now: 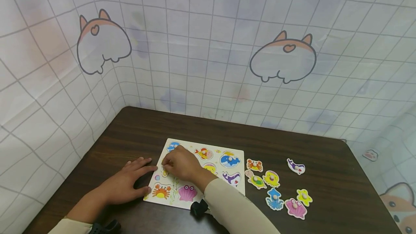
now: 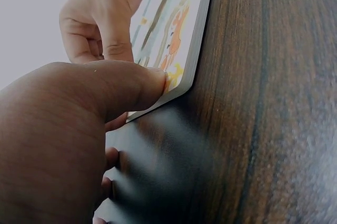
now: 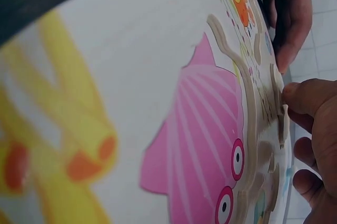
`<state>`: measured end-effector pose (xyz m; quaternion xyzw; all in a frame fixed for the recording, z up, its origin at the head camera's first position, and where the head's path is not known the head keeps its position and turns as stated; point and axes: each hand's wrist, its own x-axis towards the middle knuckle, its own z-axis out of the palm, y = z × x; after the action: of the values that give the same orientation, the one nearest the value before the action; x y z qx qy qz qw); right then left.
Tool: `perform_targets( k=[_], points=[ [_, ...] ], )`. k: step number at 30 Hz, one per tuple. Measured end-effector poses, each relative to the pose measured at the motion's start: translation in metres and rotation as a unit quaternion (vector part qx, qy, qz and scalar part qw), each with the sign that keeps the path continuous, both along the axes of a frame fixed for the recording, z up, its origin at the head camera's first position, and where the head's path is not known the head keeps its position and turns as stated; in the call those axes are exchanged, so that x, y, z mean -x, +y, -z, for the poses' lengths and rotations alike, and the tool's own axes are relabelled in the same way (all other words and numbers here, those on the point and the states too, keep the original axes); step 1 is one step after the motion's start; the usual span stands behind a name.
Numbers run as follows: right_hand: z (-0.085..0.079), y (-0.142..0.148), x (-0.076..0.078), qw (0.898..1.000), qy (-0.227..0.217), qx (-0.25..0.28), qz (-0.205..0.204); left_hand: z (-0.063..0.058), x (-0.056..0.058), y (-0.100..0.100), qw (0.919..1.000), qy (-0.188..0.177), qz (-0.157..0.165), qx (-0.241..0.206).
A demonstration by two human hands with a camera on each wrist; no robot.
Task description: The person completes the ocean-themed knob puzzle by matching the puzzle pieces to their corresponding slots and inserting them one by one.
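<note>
A white wooden puzzle board [image 1: 208, 145] with sea-animal pictures lies on the table. Fingers spread, my left hand [image 1: 125, 183] rests at its left edge, and the thumb [image 2: 138, 88] touches the corner by the crab picture [image 2: 176, 31]. My right hand [image 1: 185, 165] reaches across the board's upper left, thumb and fingertips pinching a small puzzle piece [image 3: 285, 126] at the surface. Which animal it bears is hidden. Knobbed pieces, a dolphin [image 1: 172, 146], a fish [image 1: 204, 153] and a blue whale [image 1: 229, 161], sit in the board. The pink shell recess [image 3: 202, 134] holds no piece.
Right of the board lie loose pieces: a crab [image 1: 254, 165], turtle [image 1: 255, 180], yellow octopus [image 1: 271, 179], blue squid [image 1: 274, 201], pink shell [image 1: 295, 208], star [image 1: 304, 197] and purple whale [image 1: 296, 167]. A checked curtain [image 1: 208, 46] hangs behind the dark wooden table [image 1: 331, 176].
</note>
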<state>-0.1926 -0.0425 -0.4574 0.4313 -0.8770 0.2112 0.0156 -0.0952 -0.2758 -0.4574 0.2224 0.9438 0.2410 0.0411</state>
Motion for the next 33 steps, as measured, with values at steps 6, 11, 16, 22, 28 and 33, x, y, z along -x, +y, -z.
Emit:
perform_targets(
  k=[6,11,16,22,28,33],
  points=[
    [0.000,0.001,0.000,1.000,-0.008,-0.001,0.019,0.001,0.001,0.000,1.0000,-0.001,-0.004,0.006],
    [-0.001,0.001,0.000,1.000,-0.013,-0.002,0.027,0.001,0.002,-0.001,0.9999,-0.003,-0.005,0.010],
    [-0.002,0.001,0.000,0.999,-0.018,-0.013,0.033,0.003,0.002,-0.001,0.9999,0.004,-0.004,0.011],
    [-0.001,0.002,-0.001,0.999,-0.018,-0.021,0.027,0.003,0.001,-0.001,1.0000,0.003,-0.003,0.008],
    [-0.001,0.007,-0.001,1.000,-0.004,-0.024,0.005,0.003,0.001,0.000,1.0000,0.000,-0.002,0.006],
    [-0.006,0.019,-0.006,0.998,-0.043,-0.031,0.025,0.002,0.001,0.000,0.9999,-0.005,-0.005,0.009]
  ],
)
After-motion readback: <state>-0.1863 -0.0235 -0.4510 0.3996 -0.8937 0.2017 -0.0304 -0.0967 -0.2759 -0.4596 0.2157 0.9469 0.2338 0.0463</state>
